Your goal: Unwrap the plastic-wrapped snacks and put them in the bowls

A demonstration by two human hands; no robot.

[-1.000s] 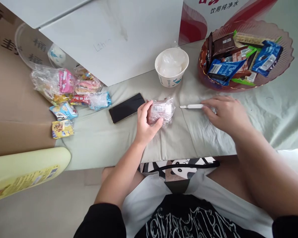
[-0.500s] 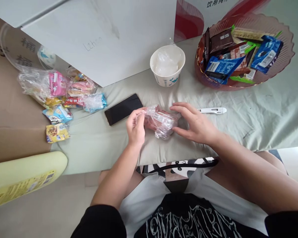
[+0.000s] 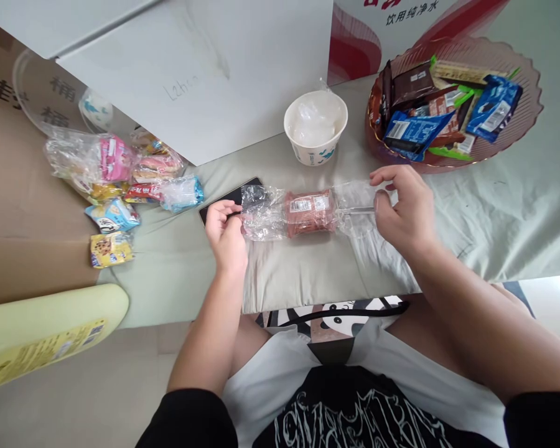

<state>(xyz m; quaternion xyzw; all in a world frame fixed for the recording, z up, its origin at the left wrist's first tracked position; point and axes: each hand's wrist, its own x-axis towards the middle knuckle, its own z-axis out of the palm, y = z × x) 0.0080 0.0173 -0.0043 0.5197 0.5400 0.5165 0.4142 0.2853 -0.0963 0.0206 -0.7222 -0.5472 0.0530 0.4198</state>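
Observation:
A clear plastic bag [image 3: 266,230] is stretched level between my two hands. Inside its middle sits a reddish-brown wrapped snack packet [image 3: 310,214] with white printed labels. My left hand [image 3: 227,236] pinches the bag's left end, over a black phone [image 3: 228,198] that it partly covers. At the opposite end, the thumb and bent fingers of my right hand [image 3: 408,211] are closed on the film. Through the plastic near my right thumb shows part of a white utility knife [image 3: 357,211]; the rest is hidden behind the hand.
A paper bowl [image 3: 313,152] holding crumpled clear film stands behind the packet. To its right is a pink scalloped basket [image 3: 525,118] of wrapped snacks. Several snack packs [image 3: 114,214] lie at left beside a cardboard box [image 3: 32,205]. White boxes [image 3: 242,74] line the back.
My hands have moved apart, left and right, drawing the crumpled bag out straight. My right hand, open beside it before, has closed on its right end. The packet's labels now show.

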